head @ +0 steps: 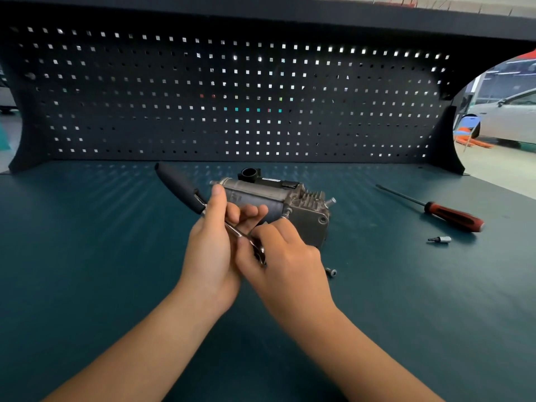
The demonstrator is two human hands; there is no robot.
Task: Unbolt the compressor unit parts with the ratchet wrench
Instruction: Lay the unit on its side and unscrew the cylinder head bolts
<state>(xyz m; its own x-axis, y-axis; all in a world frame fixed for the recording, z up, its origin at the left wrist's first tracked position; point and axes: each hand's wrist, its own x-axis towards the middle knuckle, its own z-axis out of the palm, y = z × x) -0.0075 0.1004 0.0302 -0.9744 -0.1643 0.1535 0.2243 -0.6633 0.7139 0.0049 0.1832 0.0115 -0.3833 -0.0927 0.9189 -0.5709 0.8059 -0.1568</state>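
Observation:
The grey metal compressor unit (293, 203) lies on its side in the middle of the teal bench, finned end to the right. The ratchet wrench (179, 185) is lifted in front of it, black handle pointing up and left, chrome head low between my hands. My left hand (211, 248) grips the wrench's chrome shank, thumb raised. My right hand (278, 253) pinches the wrench's head with curled fingers; what sits in the head is hidden. A loose bolt (331, 272) lies on the bench just right of my right hand.
A red-and-black-handled screwdriver (452, 216) lies at the right of the bench, with a small socket bit (441, 239) in front of it. A dark pegboard (232, 97) closes the back. The teal bench (87, 256) extends left and right.

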